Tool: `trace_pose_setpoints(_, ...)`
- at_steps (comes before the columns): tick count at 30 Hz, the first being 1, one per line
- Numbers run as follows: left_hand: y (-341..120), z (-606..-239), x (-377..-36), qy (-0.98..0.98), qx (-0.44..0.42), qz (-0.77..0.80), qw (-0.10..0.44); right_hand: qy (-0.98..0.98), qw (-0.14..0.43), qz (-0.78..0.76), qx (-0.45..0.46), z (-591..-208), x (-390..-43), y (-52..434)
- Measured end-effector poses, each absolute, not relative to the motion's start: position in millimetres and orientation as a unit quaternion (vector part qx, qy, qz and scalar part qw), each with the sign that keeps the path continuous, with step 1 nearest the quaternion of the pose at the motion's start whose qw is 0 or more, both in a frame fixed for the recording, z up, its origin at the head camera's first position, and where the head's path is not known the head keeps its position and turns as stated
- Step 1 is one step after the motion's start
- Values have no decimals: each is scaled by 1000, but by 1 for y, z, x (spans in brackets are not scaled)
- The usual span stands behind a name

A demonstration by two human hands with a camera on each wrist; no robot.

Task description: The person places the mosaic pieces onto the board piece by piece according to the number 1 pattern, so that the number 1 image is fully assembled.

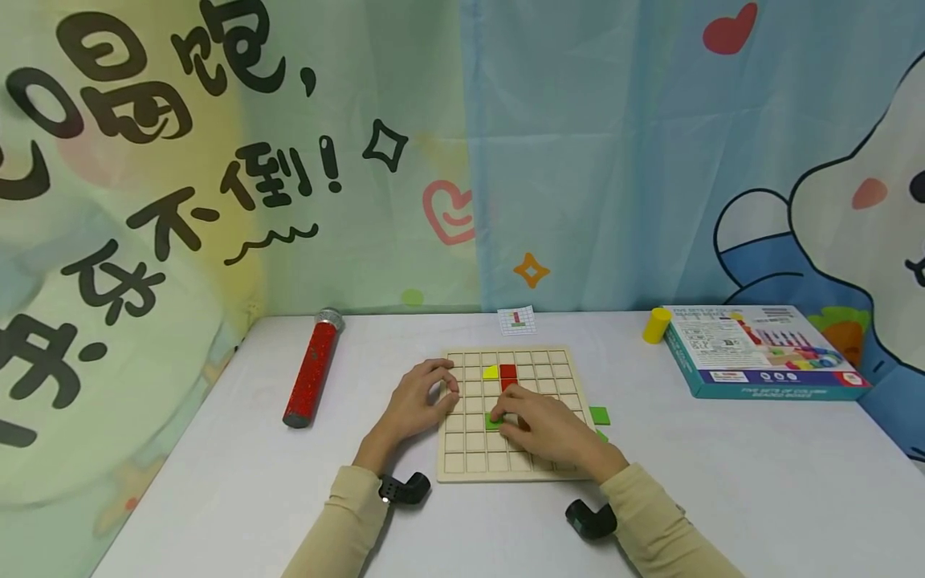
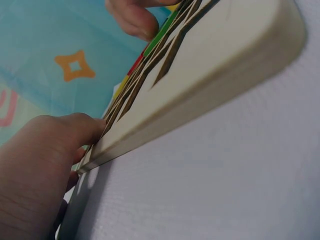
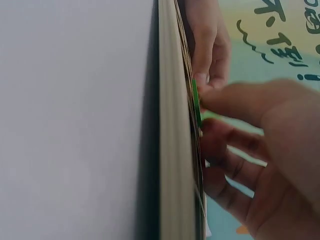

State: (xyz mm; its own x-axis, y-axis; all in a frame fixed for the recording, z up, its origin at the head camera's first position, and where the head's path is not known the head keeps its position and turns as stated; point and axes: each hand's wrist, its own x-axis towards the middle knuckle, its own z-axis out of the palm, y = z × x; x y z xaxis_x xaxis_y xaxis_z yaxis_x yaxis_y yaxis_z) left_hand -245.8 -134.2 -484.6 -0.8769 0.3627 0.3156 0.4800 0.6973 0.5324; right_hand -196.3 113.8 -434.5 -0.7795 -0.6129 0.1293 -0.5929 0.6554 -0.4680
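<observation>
A wooden grid board (image 1: 462, 463) lies on the white table. My left hand (image 1: 421, 397) grips its left edge; in the left wrist view the thumb (image 2: 85, 129) rests over the rim and the other fingers are mostly hidden. Over the middle of the board, my right hand (image 1: 542, 424) has thumb and forefinger curled at a green square tile (image 1: 493, 422), pinching it at the board's surface. The tile (image 3: 196, 102) shows edge-on in the right wrist view. Farther up the grid sit a yellow tile (image 1: 491, 372) and red tiles (image 1: 508, 372), partly covered by the right hand.
Green tiles (image 1: 600, 415) lie just right of the board. Behind it is a small card with a grid picture (image 1: 516, 321). A red microphone-shaped object (image 1: 312, 373) lies at left. At back right are a yellow cylinder (image 1: 657, 325) and a flat game box (image 1: 766, 353).
</observation>
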Motion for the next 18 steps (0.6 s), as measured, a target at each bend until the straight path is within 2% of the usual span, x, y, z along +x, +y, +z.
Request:
trace_pose_setpoints(5,-134,-484,-245,-915,-234,-315,97,905,52,-274,-321,-429,-206,131)
trace_pose_setpoints(18,-136,-486,-247,-916,-244,-303,98,898,190,-302,-259,-410,-221,215)
